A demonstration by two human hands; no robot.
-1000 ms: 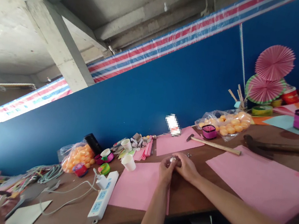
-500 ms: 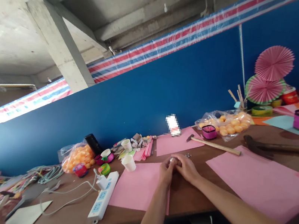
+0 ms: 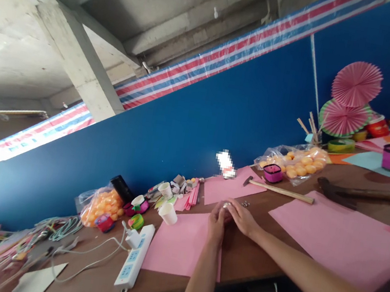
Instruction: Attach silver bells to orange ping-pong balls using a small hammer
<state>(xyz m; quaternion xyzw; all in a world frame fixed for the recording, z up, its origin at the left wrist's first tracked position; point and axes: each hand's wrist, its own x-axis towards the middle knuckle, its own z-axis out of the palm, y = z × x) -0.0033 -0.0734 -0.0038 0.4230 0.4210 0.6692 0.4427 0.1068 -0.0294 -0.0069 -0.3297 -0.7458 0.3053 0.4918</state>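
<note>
Both my hands meet over the brown table, at the right edge of a pink paper sheet (image 3: 175,246). A small shiny silvery piece (image 3: 226,205) shows between my fingertips; its kind is too small to make out. My left hand (image 3: 216,223) is closed around it from the left. My right hand (image 3: 242,217) presses its fingers on it from the right. Just beyond the right hand lie a few small metal bits (image 3: 245,204). A small hammer (image 3: 280,190) with a wooden handle rests behind them, partly on another pink sheet (image 3: 211,194).
On the left are a white power strip (image 3: 135,257) with a cable, a paper cup (image 3: 168,213) and a bag of orange balls (image 3: 104,205). A larger hammer (image 3: 376,194) and a big pink sheet (image 3: 344,234) lie right. A blue wall (image 3: 197,131) stands behind.
My right-hand fingers have shifted slightly up and straightened over the silvery piece. At the lower left, another person's hand and the hammer near it have moved and are blurred.
</note>
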